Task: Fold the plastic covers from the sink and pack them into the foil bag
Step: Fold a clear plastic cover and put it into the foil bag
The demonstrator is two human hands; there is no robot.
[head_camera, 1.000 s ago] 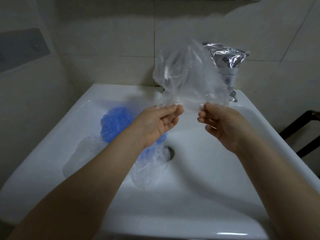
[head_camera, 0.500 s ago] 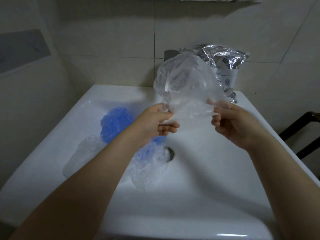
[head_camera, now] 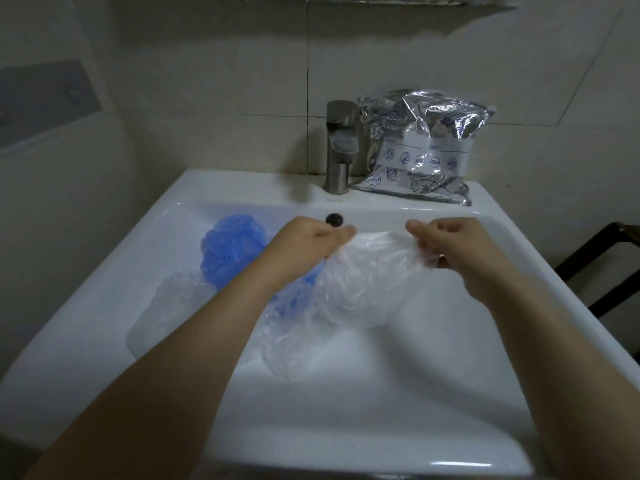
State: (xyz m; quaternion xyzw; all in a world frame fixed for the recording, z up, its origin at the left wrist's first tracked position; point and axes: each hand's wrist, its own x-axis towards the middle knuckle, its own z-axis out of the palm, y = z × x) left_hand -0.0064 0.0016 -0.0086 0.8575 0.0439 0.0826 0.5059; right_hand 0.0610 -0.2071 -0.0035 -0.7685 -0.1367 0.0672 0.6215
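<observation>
I hold a clear plastic cover (head_camera: 367, 278) stretched between both hands over the white sink (head_camera: 381, 393). My left hand (head_camera: 308, 244) pinches its left edge and my right hand (head_camera: 457, 247) pinches its right edge; the cover hangs down below them. In the basin lie a blue cover (head_camera: 230, 247) at the left, a clear cover (head_camera: 166, 310) further left, and another clear cover (head_camera: 291, 344) under my left forearm. The silver foil bag (head_camera: 419, 147) leans against the wall on the sink's back rim, right of the tap.
A metal tap (head_camera: 341, 147) stands at the back middle of the sink, with a dark overflow hole (head_camera: 334, 220) below it. Tiled walls close in behind and on the left. A dark metal frame (head_camera: 602, 268) stands to the right of the sink.
The clear cover was raised in front of the foil bag; both hands have lowered it and flipped it so that it now hangs below them. My hands have moved further apart.
</observation>
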